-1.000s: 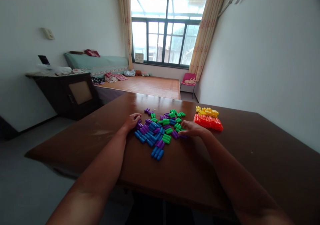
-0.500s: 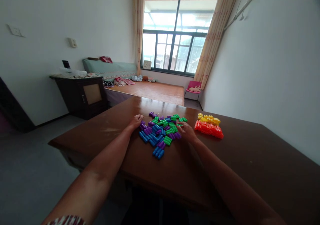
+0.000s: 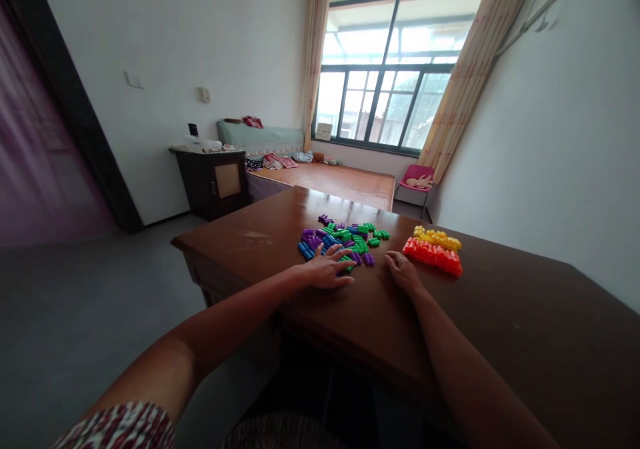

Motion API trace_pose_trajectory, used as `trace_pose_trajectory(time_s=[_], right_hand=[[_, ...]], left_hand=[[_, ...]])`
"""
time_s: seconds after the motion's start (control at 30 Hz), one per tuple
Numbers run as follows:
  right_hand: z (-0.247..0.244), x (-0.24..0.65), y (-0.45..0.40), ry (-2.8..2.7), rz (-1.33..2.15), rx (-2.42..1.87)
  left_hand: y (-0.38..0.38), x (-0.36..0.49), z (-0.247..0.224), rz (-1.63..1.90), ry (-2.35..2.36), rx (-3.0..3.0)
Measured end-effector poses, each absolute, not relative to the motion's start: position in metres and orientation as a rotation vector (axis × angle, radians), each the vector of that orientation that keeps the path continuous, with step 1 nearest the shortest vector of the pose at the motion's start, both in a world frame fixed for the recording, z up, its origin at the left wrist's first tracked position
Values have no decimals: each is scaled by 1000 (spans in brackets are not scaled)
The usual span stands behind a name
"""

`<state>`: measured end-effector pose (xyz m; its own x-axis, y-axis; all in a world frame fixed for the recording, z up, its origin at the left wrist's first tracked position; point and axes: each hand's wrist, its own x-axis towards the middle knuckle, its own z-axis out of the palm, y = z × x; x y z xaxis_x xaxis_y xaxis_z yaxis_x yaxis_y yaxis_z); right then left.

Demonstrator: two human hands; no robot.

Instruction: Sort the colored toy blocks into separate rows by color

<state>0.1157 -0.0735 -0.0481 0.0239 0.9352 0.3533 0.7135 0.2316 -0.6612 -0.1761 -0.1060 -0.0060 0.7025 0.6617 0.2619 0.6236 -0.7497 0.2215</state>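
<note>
A mixed pile of small plastic toy pieces in purple, blue and green [image 3: 359, 244] lies on the brown table [image 3: 320, 316]; they look like short joined tubes. My left hand [image 3: 329, 268] is spread open, palm down, over the near side of the pile, covering some blue and green pieces. To the right of the pile, my right hand [image 3: 403, 272] rests low at the tabletop with its fingers curled together; whatever may be inside them is hidden. Just beyond it sit red pieces [image 3: 434, 256] in a tight row, with yellow pieces [image 3: 437, 238] behind them.
Past the table stands a bed [image 3: 345, 177] below the window [image 3: 385, 76]. A dark cabinet [image 3: 213, 182] with things on top is at the left. A pink chair [image 3: 416, 177] holding a plush toy is by the right wall.
My left hand has come from the pile's left edge to spread over its near side. My right hand has drawn away from the green pieces toward me. The view has turned left.
</note>
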Motion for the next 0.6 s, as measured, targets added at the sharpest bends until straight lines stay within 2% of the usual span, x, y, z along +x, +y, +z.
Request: trace_pose_trajectory(time_s=[0.17, 0.37, 0.6], right_hand=[[-49, 112, -73, -1880, 301, -1501], [-50, 93, -81, -2135, 111, -1413], [-35, 98, -82, -2119, 199, -1427]], left_hand=[[-98, -171, -21, 531, 1235, 2797], [-58, -169, -11, 462, 1376, 2803], [-40, -125, -8, 598, 961, 2932]])
